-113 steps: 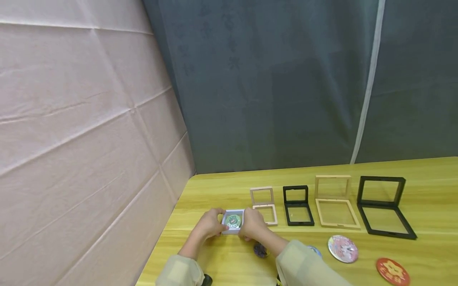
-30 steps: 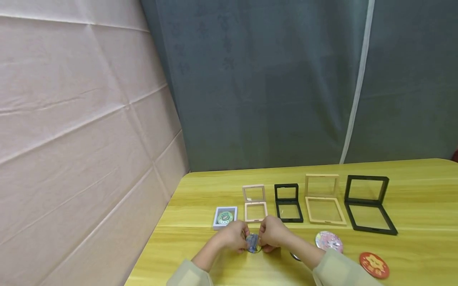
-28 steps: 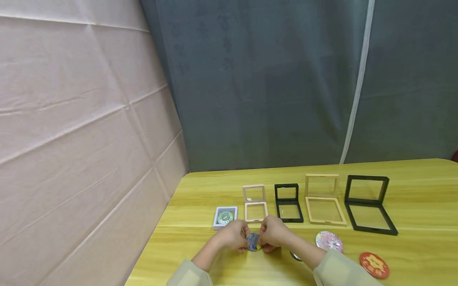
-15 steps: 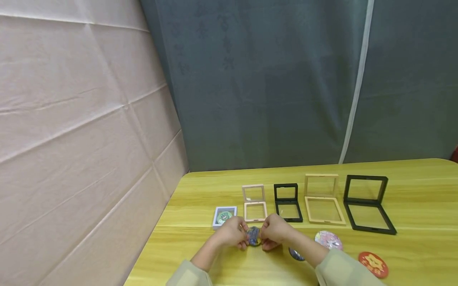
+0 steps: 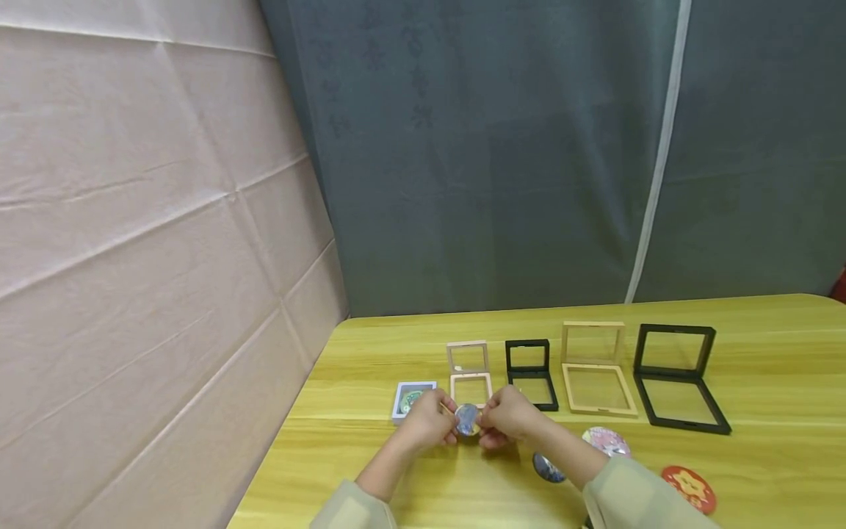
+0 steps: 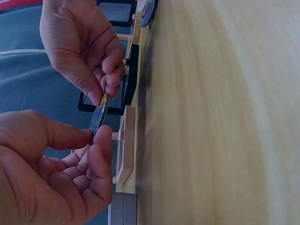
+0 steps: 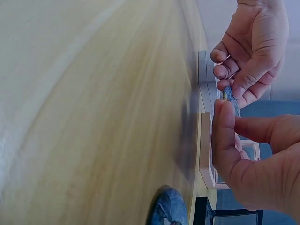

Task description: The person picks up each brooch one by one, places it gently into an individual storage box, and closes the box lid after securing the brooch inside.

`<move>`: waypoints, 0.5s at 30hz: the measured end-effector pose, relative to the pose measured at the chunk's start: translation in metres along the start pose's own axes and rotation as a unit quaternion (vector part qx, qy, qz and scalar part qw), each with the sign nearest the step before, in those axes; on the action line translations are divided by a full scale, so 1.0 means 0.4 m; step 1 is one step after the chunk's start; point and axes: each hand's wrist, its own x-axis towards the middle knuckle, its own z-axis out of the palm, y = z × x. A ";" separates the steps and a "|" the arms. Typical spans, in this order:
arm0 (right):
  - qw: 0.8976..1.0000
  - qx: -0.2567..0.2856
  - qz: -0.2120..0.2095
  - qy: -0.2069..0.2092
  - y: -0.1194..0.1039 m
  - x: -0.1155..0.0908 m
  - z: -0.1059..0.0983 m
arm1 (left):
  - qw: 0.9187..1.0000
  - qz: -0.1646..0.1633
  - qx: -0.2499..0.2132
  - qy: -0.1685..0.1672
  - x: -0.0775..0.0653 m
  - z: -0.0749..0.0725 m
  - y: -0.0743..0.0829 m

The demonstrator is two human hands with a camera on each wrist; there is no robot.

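Note:
A small round button badge (image 5: 467, 419), blue and yellow, is pinched at its edges between both hands, above the table. My left hand (image 5: 429, 422) holds its left side by thumb and fingertips, and my right hand (image 5: 511, 419) pinches the right side. The left wrist view shows the badge (image 6: 99, 116) nearly edge-on between the two thumbs. Just behind it an open pink frame (image 5: 471, 390) stands on the table, lid upright. Left of that lies a closed white frame (image 5: 398, 411) with a green badge (image 5: 410, 400) inside, partly covered by my left hand.
Open frames stand rightward: small black (image 5: 533, 382), wooden-coloured (image 5: 599, 389), large black (image 5: 681, 399). Nearer lie a dark blue badge (image 5: 548, 469) beside the right forearm, a pink badge (image 5: 606, 441) and a red badge (image 5: 689, 489). A pale cloth wall (image 5: 165, 257) borders the left, a dark curtain (image 5: 496, 184) the back.
Earlier both hands were at the white frame with the green badge; then they took up the blue and yellow badge. Over the last second they lifted it and moved it toward the pink frame.

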 end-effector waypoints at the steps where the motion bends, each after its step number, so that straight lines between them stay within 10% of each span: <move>1: 1.000 0.003 0.000 0.002 -0.001 0.000 0.000 | 1.000 0.000 0.001 0.004 0.000 0.001 0.002; 15: 1.000 0.026 -0.006 0.017 0.000 0.019 -0.008 | 0.999 -0.006 -0.003 0.036 0.012 0.008 0.012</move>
